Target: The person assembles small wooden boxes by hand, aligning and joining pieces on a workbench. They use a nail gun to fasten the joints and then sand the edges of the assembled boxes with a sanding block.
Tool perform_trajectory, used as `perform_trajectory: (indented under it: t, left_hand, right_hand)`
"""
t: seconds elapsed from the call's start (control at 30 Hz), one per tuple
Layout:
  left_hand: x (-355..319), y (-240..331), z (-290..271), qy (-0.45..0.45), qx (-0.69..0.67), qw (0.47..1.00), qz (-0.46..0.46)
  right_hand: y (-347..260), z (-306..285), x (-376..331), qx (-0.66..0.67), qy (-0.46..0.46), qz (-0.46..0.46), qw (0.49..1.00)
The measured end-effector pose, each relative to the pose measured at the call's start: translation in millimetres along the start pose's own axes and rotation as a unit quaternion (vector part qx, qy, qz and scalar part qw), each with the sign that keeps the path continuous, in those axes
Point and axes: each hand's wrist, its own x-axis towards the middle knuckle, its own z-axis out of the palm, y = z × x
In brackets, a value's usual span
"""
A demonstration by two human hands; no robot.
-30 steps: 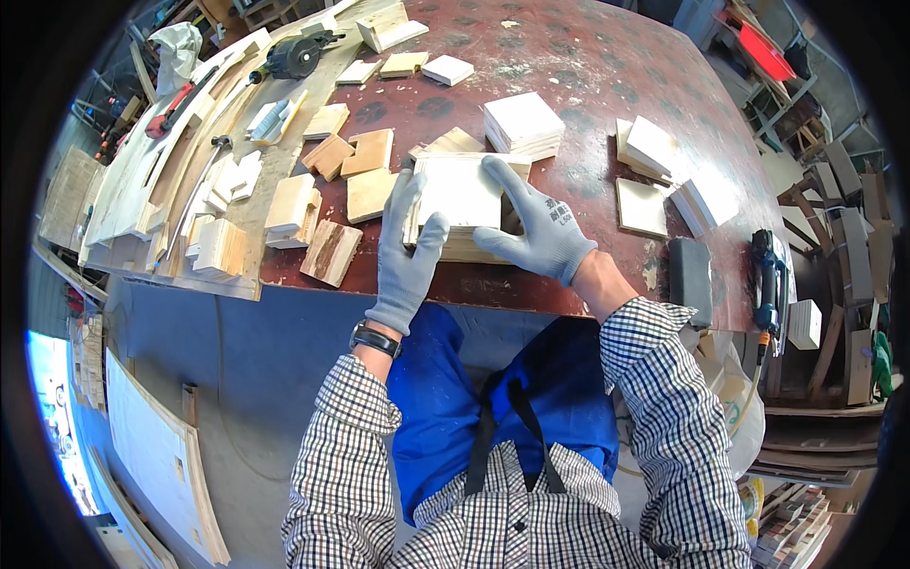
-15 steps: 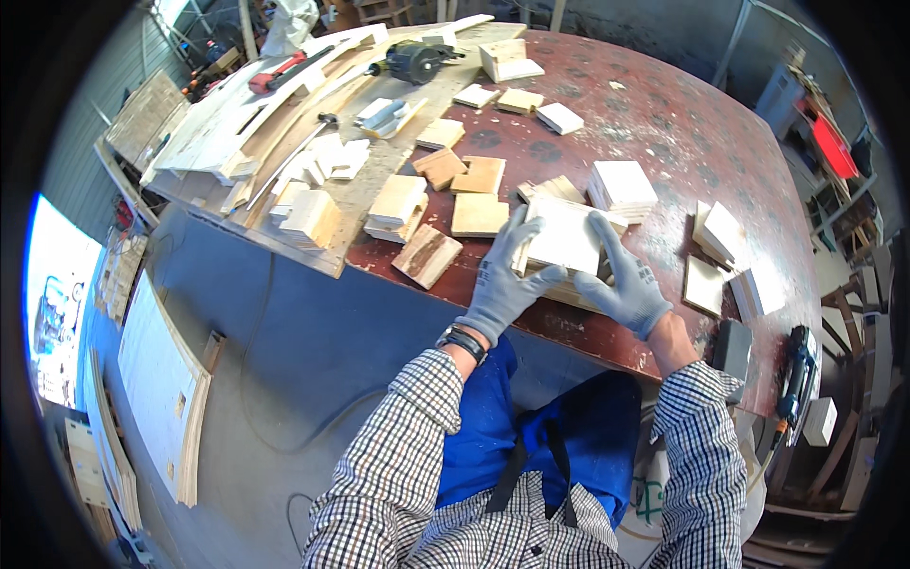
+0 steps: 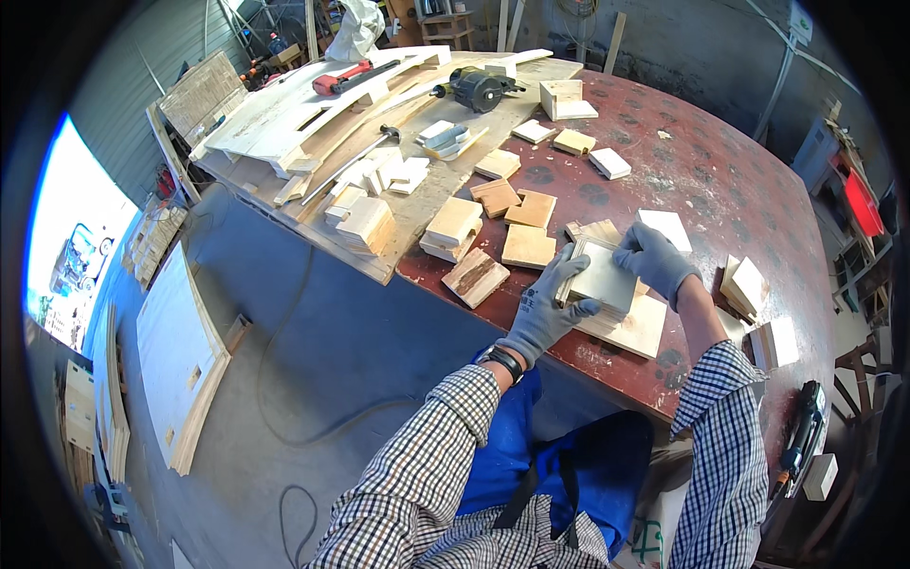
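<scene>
Both my hands wear grey gloves and are at a small stack of square wooden blocks (image 3: 604, 278) near the table's front edge. My left hand (image 3: 550, 308) clasps the stack from its left side, with the thumb along the near edge. At the far right corner, my right hand (image 3: 656, 261) has its fingers bent and pressed together against the top block; its thumb is mostly hidden. A wider pale wooden board (image 3: 637, 327) lies under the stack and sticks out toward me.
Loose wooden blocks (image 3: 529, 247) lie left of my hands, others (image 3: 745, 284) to the right. A black power tool (image 3: 802, 431) is at the right edge. On the left boards (image 3: 284, 123) are a hammer (image 3: 389, 132), a red-handled tool (image 3: 343, 78) and a dark round tool (image 3: 477, 88).
My right hand has gone from spread along the block's right side to bent fingers at its far corner. The stack now sits turned, with the board beneath exposed. The view has shifted.
</scene>
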Motion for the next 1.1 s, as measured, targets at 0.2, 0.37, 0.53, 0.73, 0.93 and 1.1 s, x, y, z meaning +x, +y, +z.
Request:
perform_trajectory:
  t: [0.2, 0.37, 0.53, 0.73, 0.93, 1.1]
  left_hand:
    - [-1.3, -3.1, -1.9, 0.011, -0.001, 1.000, 0.023]
    - [-1.9, -2.5, -1.9, 0.021, 0.010, 0.999, 0.040]
    - [-0.3, 0.4, 2.5, 0.028, 0.023, 0.998, 0.045]
    - [-2.5, -4.0, -2.8, 0.027, 0.062, 0.996, 0.061]
    - [-2.7, -2.8, -0.6, 0.024, 0.040, 0.998, 0.044]
    - [-2.8, -1.7, -4.4, 0.022, 0.059, 0.997, 0.047]
  right_hand:
    - [-0.1, -5.2, 8.9, 0.087, -0.080, 0.042, 0.992]
    - [2.1, -6.1, 12.1, 0.137, -0.082, 0.064, 0.985]
    - [7.6, -11.3, 15.8, 0.131, -0.086, 0.079, 0.984]
    - [8.2, -2.6, 20.1, 0.132, -0.073, 0.069, 0.986]
    - [5.8, 7.7, 30.3, 0.082, -0.053, 0.060, 0.993]
    - [4.8, 16.1, 30.4, 0.079, -0.020, 0.063, 0.995]
